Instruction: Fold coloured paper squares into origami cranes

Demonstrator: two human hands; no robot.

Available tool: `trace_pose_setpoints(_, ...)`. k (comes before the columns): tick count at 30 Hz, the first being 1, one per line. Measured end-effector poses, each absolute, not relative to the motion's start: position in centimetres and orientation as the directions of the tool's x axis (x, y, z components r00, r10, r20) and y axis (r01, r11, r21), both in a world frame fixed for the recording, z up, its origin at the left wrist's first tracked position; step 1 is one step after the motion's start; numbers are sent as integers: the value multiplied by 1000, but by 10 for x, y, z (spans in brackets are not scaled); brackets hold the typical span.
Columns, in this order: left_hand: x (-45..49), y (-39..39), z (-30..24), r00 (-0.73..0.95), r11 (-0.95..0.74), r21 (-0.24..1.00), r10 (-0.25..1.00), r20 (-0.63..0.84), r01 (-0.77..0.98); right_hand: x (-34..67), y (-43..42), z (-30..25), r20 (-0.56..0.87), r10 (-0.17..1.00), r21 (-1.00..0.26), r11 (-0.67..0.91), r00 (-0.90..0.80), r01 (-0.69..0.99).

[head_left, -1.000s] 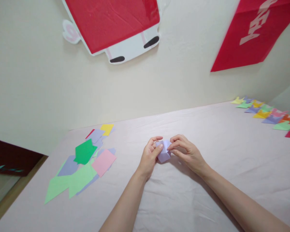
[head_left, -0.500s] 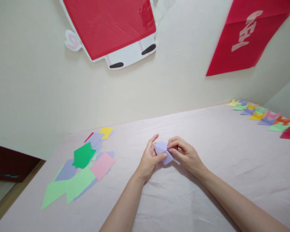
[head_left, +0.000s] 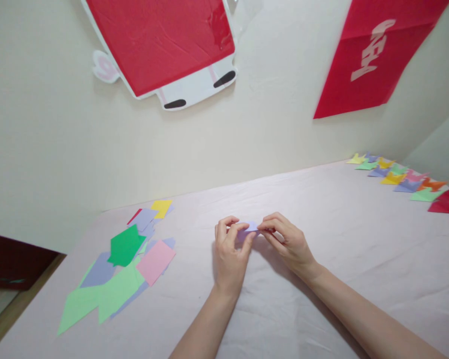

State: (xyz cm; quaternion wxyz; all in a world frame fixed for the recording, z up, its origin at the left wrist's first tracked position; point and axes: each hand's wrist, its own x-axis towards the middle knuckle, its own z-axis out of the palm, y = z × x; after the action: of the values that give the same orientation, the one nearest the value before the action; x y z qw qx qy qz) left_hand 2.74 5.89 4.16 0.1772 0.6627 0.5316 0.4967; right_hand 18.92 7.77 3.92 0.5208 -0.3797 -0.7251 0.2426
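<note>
Just above the cloth-covered table, a small folded piece of lavender paper (head_left: 251,227) is held between both hands. My left hand (head_left: 231,249) grips its left side, thumb below and fingers curled over the top, hiding much of it. At its right corner, my right hand (head_left: 286,240) pinches the paper between thumb and fingertips. The paper is seen nearly edge-on, so its fold pattern is hard to make out.
Loose paper lies on the left: a dark green sheet (head_left: 124,245), a pink sheet (head_left: 156,262), light green sheets (head_left: 119,289) and a yellow piece (head_left: 161,208). Folded paper figures (head_left: 407,185) line the table's far right edge. A wall with red posters (head_left: 377,55) stands behind.
My left hand has turned over, its fingers now curled across the top of the lavender paper. The paper has tilted from facing me to nearly edge-on. My right hand still pinches its right side.
</note>
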Motion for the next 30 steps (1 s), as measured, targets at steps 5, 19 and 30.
trace_pose_setpoints(5, 27, 61, 37, -56, -317, 898, 935, 350, 306, 188, 78, 37, 550, 819, -761, 573, -165, 303)
trace_pose_setpoints(19, 28, 62, 37, 17, -302, 934, 952, 304, 191, 189, 80, 37, 527, 821, -781, 570, -220, 255)
trace_pose_setpoints(30, 27, 65, 36, -28, -341, 903, 933, 360, 260, 187, 79, 34, 412, 900, -884, 432, -140, 180)
